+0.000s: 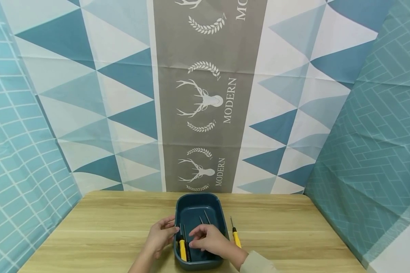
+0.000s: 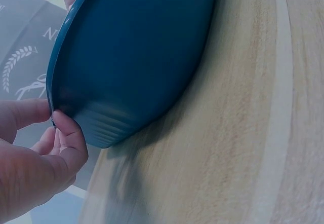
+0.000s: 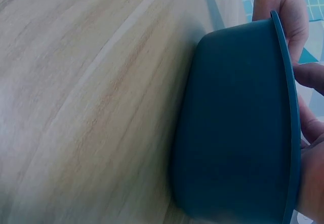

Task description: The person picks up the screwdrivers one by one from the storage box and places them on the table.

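Note:
A dark blue bin (image 1: 199, 262) stands on the table. My left hand (image 1: 161, 236) is at its left wall; in the left wrist view, the thumb and a finger of that hand (image 2: 45, 158) pinch the rim of the bin (image 2: 136, 46). Above the inside of the bin is my right hand (image 1: 210, 239), its fingers loosely bent, with nothing visible between them. A yellow-handled screwdriver (image 1: 182, 249) lies at the bin's left side beside a black-handled tool (image 1: 188, 253). Two thin metal shafts (image 1: 207, 217) show beyond my right hand; their handles are hidden.
Right of the bin, another yellow-handled screwdriver (image 1: 236, 238) lies on the wooden table (image 1: 276, 231), its tip toward the far edge. Behind the table hangs a patterned cloth (image 1: 205, 113), with teal cloths at both sides.

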Available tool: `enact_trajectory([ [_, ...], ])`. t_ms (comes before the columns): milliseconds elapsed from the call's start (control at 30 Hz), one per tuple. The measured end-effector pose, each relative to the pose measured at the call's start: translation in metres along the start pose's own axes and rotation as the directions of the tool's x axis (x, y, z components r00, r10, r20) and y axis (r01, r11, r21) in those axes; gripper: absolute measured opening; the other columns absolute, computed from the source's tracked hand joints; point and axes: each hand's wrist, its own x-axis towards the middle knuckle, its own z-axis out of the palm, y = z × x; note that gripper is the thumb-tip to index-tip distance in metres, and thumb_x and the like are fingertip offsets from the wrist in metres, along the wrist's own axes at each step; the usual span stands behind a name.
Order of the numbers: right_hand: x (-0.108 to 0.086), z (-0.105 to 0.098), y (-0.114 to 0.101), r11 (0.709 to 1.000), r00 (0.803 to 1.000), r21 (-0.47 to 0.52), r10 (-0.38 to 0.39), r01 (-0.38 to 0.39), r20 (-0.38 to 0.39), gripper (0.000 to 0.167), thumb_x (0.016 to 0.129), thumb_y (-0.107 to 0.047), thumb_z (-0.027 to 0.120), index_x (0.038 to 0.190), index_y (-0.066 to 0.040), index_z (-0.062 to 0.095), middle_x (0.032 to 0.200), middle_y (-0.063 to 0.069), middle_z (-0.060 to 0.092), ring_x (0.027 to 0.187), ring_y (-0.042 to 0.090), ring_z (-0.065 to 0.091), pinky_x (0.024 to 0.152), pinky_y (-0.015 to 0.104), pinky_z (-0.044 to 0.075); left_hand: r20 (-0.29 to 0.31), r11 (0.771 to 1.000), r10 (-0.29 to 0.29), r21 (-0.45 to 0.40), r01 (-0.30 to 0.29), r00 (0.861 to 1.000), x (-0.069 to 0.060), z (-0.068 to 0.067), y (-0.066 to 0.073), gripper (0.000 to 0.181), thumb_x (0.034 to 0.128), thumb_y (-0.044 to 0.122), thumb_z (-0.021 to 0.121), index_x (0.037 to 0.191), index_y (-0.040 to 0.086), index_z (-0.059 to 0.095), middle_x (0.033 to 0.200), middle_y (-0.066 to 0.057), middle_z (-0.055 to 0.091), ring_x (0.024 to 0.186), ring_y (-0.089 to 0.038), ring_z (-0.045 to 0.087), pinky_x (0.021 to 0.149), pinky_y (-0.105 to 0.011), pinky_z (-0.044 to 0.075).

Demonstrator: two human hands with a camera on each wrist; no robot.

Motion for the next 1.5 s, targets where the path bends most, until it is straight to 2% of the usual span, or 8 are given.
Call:
enact_trajectory([
  [233,0.002,0.006,0.001,0.999,0.998,-0.006,0.05,-0.05,-0.034,0.021,0.08,-0.013,0.071,0.099,-0.006,0.066,0.081,0.001,0.062,0.069,0.013,0.057,0.061,0.033,0.053,0.004,1.0,0.002,0.0,-0.002,1.0,0.0,0.0,-0.001,0.054,0.0848,0.006,0.063,0.133,-0.006,0.043,0.128,-0.03,0.047,0.087,-0.015,0.059,0.071,-0.032,0.052],
  [733,0.006,0.013,0.003,0.991,0.99,-0.008,0.136,-0.136,-0.044,0.022,0.081,-0.013,0.07,0.101,-0.007,0.064,0.083,0.004,0.063,0.073,0.015,0.06,0.06,0.035,0.054,0.002,1.0,-0.002,-0.012,0.002,1.0,-0.002,0.0,-0.002,0.054,0.0846,0.006,0.063,0.133,-0.007,0.043,0.126,-0.029,0.048,0.087,-0.015,0.059,0.071,-0.032,0.052],
  [1100,0.011,0.015,0.003,0.976,0.974,0.006,0.218,-0.218,-0.057,0.022,0.078,-0.015,0.073,0.097,-0.008,0.064,0.081,0.005,0.064,0.072,0.019,0.062,0.058,0.036,0.054,-0.008,1.0,0.002,0.001,-0.002,1.0,0.003,0.0,-0.001,0.055,0.0856,0.004,0.062,0.135,-0.007,0.041,0.124,-0.027,0.048,0.087,-0.014,0.058,0.07,-0.032,0.052],
  [1500,0.011,0.022,0.001,0.959,0.957,0.017,0.282,-0.282,-0.071,0.024,0.077,-0.01,0.073,0.098,-0.005,0.061,0.084,0.008,0.062,0.073,0.019,0.065,0.06,0.036,0.056,0.001,1.0,-0.001,-0.01,0.001,1.0,0.002,0.0,0.0,0.055,0.0851,0.003,0.062,0.134,-0.008,0.041,0.124,-0.027,0.049,0.085,-0.012,0.059,0.073,-0.035,0.053],
])
